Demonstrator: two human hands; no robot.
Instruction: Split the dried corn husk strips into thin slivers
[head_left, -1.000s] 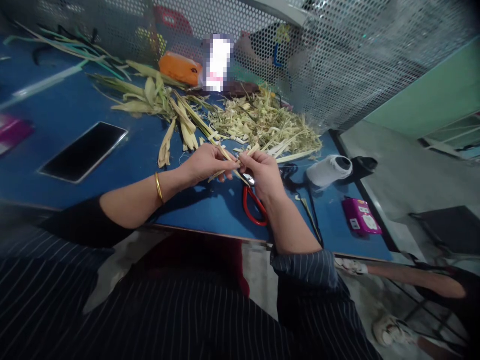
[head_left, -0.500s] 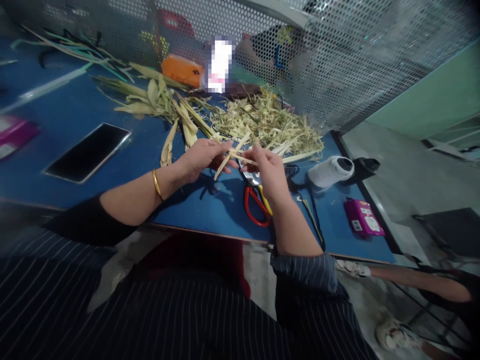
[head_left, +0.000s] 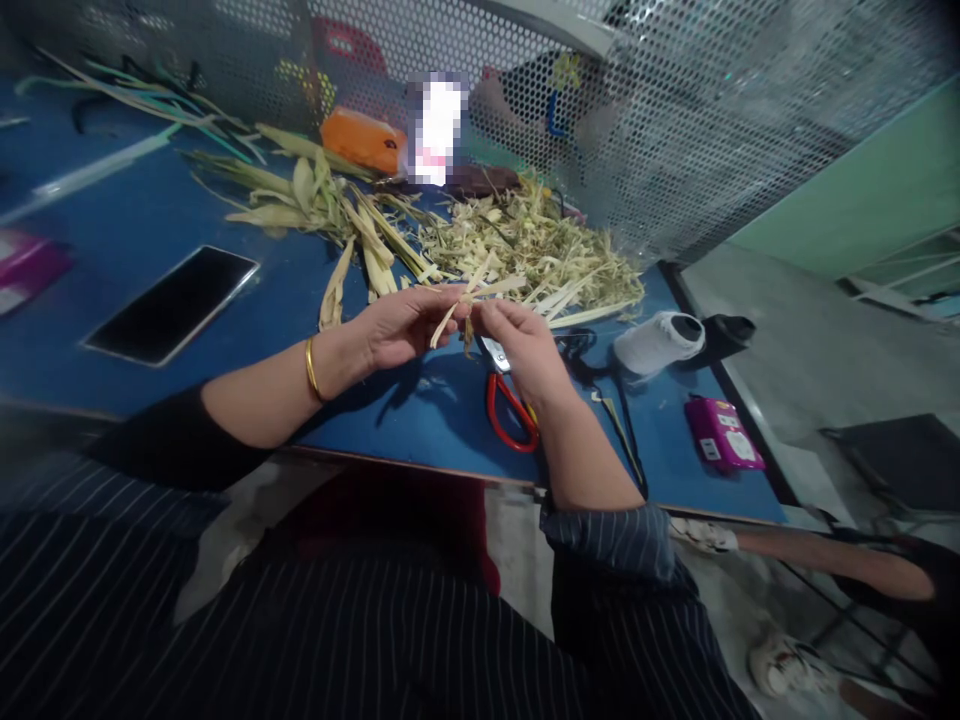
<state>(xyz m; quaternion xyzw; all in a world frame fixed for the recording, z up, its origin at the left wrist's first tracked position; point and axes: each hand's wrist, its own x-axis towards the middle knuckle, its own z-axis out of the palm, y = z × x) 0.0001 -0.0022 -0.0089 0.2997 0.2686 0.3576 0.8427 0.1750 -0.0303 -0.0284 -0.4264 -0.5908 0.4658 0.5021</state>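
Pale dried corn husk strips (head_left: 448, 322) cross each other between my two hands, above the blue table (head_left: 420, 425). My left hand (head_left: 409, 325) is closed, pinching the crossing of the strips. Close beside it, my right hand (head_left: 517, 345) pinches the strips from the other side; its fingertips are partly hidden. Under my right hand lie scissors with red and yellow handles (head_left: 493, 410), partly covered by the hand. Just beyond my hands is a heap of shredded husk (head_left: 547, 240). Longer husk leaves (head_left: 307, 195) lie to its left.
At left lies a black-screened phone (head_left: 172, 305). On the right are a white thread cone (head_left: 656, 343), a black cone (head_left: 731, 332) and a purple packet (head_left: 724, 435). An orange packet (head_left: 364, 140) rests by the perforated metal screen (head_left: 652, 130). Another person's leg (head_left: 832, 563) shows at lower right.
The strips have turned between my fingers, and one end now points up to the right. My right hand has shifted slightly left, nearer my left hand.
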